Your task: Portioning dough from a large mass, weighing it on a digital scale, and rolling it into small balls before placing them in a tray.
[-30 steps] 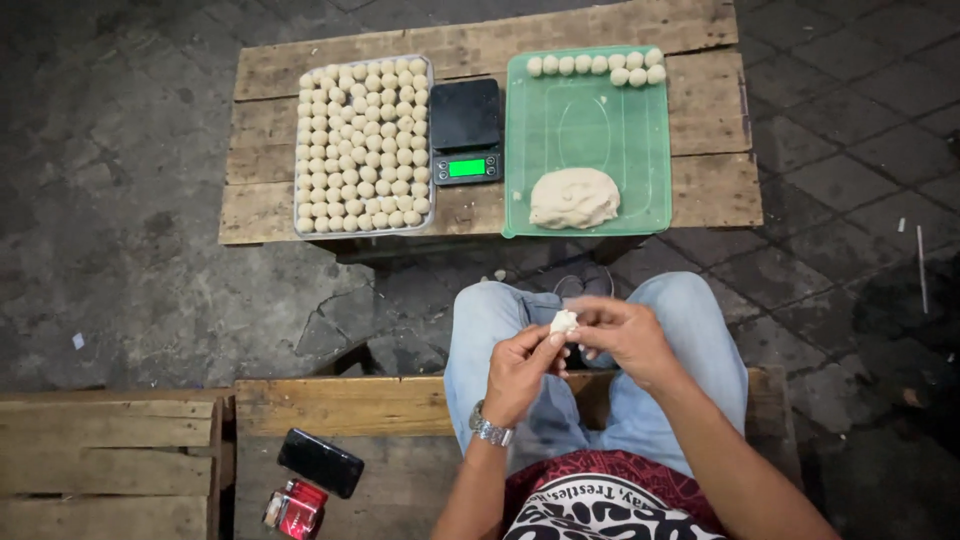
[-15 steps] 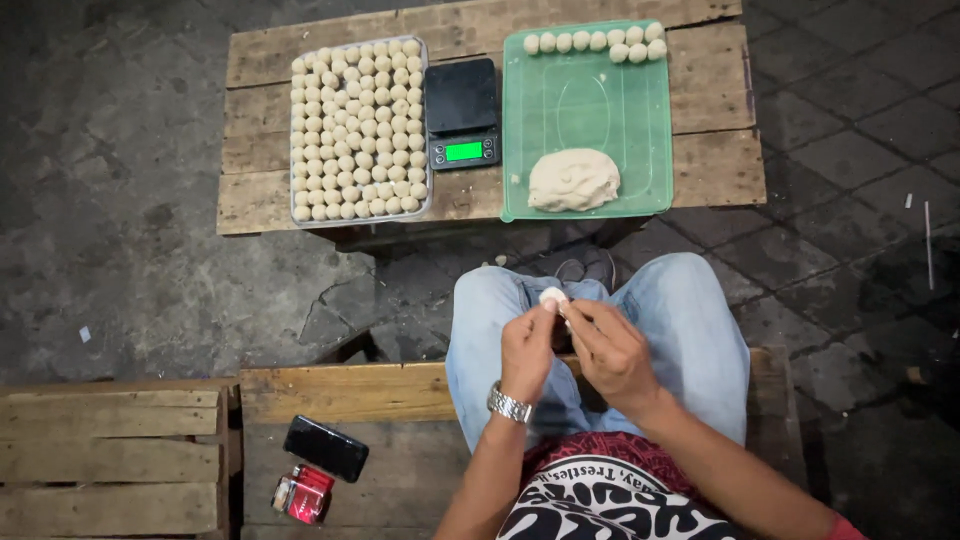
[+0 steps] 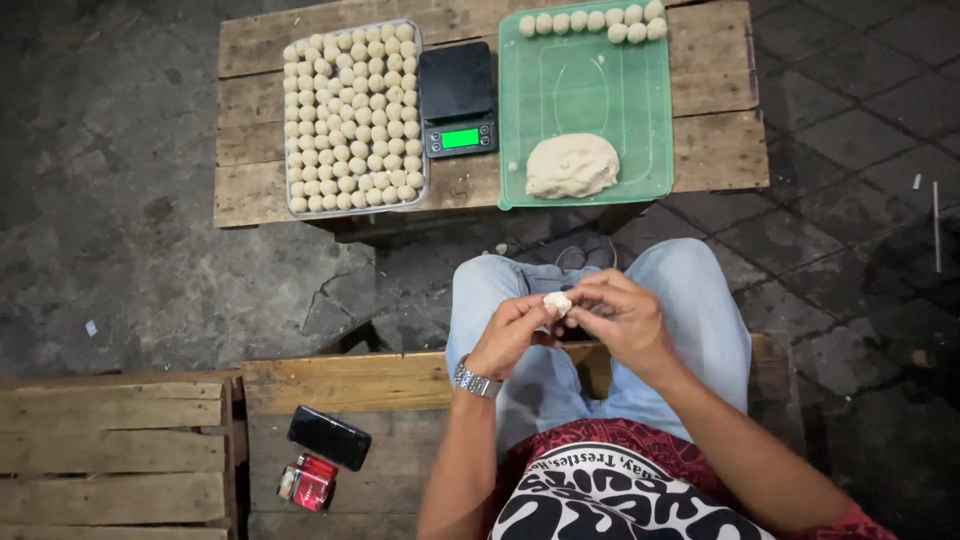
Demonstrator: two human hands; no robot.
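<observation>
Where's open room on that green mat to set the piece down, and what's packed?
The green mat is bare in its middle, between the row of dough balls along its far edge and the dough lump near its front. The metal tray left of the scale is packed full.

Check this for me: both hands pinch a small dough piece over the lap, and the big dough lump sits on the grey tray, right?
Not quite. The head view shows the big dough lump on the green tray, not the grey one. The rest holds: left hand and right hand pinch the small dough piece over the lap.
</observation>
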